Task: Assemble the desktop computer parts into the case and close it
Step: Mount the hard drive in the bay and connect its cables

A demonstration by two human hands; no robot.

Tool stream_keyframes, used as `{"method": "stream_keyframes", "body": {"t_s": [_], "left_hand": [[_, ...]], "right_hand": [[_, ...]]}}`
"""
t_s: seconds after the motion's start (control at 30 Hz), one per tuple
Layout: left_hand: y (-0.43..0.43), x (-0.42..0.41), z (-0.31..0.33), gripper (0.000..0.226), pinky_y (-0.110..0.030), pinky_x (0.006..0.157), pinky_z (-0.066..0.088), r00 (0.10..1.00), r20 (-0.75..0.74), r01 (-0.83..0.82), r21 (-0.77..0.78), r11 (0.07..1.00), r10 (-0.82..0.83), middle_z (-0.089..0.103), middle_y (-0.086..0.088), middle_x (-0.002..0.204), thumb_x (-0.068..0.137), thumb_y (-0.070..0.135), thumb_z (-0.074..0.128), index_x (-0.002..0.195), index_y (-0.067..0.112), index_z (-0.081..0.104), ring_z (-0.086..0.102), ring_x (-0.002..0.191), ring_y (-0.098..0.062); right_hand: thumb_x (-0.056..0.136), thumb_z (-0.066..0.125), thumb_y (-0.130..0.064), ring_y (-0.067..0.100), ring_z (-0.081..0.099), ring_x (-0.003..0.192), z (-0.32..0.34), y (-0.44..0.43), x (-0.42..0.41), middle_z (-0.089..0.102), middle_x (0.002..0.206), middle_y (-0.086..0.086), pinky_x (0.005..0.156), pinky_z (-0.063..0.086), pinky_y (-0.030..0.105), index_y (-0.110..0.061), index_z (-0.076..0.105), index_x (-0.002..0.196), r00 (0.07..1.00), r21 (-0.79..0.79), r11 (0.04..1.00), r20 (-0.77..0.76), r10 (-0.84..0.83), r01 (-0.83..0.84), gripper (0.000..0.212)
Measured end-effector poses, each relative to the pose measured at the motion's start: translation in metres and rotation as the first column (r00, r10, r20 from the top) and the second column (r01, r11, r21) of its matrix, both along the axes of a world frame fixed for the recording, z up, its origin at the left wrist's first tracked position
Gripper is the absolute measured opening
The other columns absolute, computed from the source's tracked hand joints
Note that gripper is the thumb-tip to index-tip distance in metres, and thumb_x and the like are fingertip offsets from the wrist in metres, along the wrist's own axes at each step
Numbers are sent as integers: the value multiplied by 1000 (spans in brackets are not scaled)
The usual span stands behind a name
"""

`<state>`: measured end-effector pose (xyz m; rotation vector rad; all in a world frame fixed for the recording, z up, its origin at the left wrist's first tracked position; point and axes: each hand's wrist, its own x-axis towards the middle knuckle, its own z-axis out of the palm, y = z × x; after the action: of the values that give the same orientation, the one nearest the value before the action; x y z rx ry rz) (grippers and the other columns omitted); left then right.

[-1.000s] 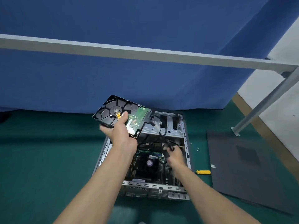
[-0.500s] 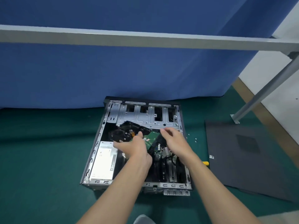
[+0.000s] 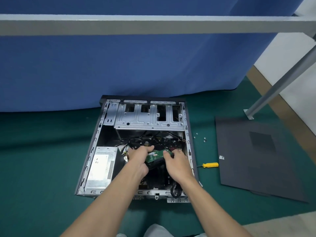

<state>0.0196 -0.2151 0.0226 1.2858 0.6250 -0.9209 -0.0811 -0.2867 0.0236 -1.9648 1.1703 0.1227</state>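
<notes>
An open computer case point(image 3: 95, 144) lies on its side on the green floor. Inside it, a hard drive point(image 3: 154, 155) with its green circuit board facing up sits low over the motherboard area. My left hand point(image 3: 139, 155) grips the drive's left end, with fingers curled over its top. My right hand point(image 3: 177, 164) holds the drive's right end, fingers bent round the edge. A silver drive cage point(image 3: 148, 117) spans the far end of the case. The power supply point(image 3: 101, 165) fills the near left corner. Black cables run under the drive.
The dark side panel point(image 3: 259, 158) lies flat on the floor to the right. A yellow-handled screwdriver point(image 3: 210, 165) lies between case and panel, with several small screws point(image 3: 200, 136) beyond it. A blue curtain and a grey metal frame point(image 3: 153, 24) stand behind.
The drive was held up in my left hand above the case; it has come down into the case. My right hand left the cable and took hold of the drive's right end.
</notes>
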Motion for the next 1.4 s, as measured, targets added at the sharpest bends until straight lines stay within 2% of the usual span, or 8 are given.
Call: {"method": "stream_keyframes", "body": {"t_s": [0.1,0.27,0.63,0.83,1.0,1.1,1.23,1.4], "left_hand": [[0,7,0,88,-60,89,51,990,32,136,-32,990,-135,53,-17,135,74,-5,74,145,27,32,58,115,-40],[-6,8,-7,55,-48,72,59,966,53,255,-79,964,-252,69,-16,109,74,-6,74,100,35,48,71,90,-33],[-16,11,-27,55,-40,61,57,867,45,497,-137,857,-496,75,-10,94,70,-5,78,103,35,59,73,81,-28],[-26,18,-34,61,-43,58,57,849,1,523,-153,839,-529,75,-10,94,69,-4,80,95,45,54,73,79,-29],[-37,26,-35,111,-48,68,58,861,-42,498,-134,857,-507,68,-11,117,65,-1,82,146,47,24,71,92,-30],[-43,29,-34,121,-46,81,54,876,-6,479,-102,872,-482,50,-7,140,61,9,86,152,38,13,61,108,-25],[-50,34,-37,106,-35,66,54,871,20,491,-77,868,-491,55,-1,115,74,15,82,153,29,13,57,89,-14],[-55,32,-48,114,-45,102,31,847,45,532,-81,843,-530,27,-9,156,72,17,84,155,26,5,38,128,-23]], "right_hand": [[99,35,-49,21,15,145,-4,3,-2,16,158,5,118,17,40,-11,36,145,1000,40,999,20,-19,18,60],[99,36,-46,22,27,140,-3,2,-8,25,154,5,113,27,39,-10,27,147,993,70,991,36,-116,113,61],[102,35,-35,17,50,100,1,7,-22,50,113,-3,86,41,33,-14,30,135,967,248,939,38,-254,237,40],[103,33,-32,24,46,121,-3,4,-15,44,138,7,90,37,32,-12,21,141,967,233,941,10,-255,246,45],[102,30,-38,25,50,117,-9,4,-7,47,137,9,95,42,39,-16,18,143,962,188,944,-10,-274,271,49],[99,32,-48,27,40,132,-12,4,-2,39,147,7,107,35,44,-26,5,150,956,186,939,-3,-293,288,62],[93,44,-54,25,46,123,-14,12,-2,47,136,7,96,40,35,-14,22,141,954,126,945,-29,-299,300,66],[93,55,-40,24,58,101,-17,16,-1,60,111,6,84,48,34,-10,37,113,931,78,928,-46,-363,366,40]]}}
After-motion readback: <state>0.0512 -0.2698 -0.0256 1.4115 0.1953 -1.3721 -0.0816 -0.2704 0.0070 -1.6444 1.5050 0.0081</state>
